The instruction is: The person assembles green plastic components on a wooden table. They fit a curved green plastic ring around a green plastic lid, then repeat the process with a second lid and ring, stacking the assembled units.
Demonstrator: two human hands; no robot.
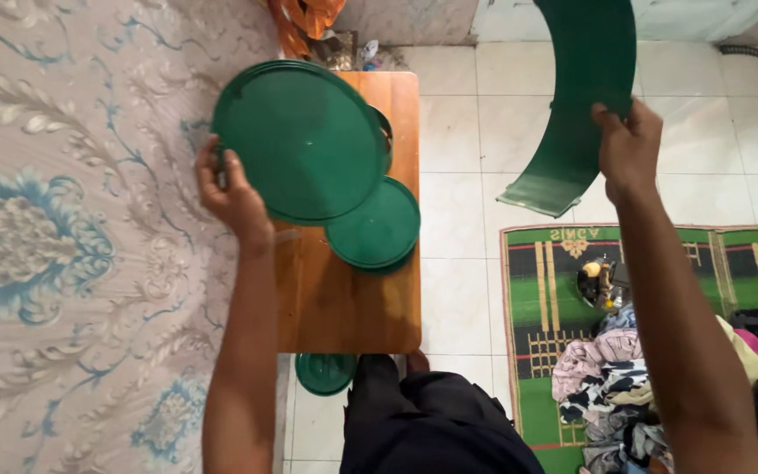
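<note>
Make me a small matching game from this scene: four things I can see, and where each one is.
Things:
1. large round green plastic lid
2. curved green plastic strip
3. small round green plastic lid
4. heap of crumpled clothes

Places:
A. lying on the green patterned mat
B. gripped at its edge by the left hand
C. flat on the brown wooden table
D. raised over the white tiled floor in the right hand

Pairs: 1-B, 2-D, 3-C, 4-A
</note>
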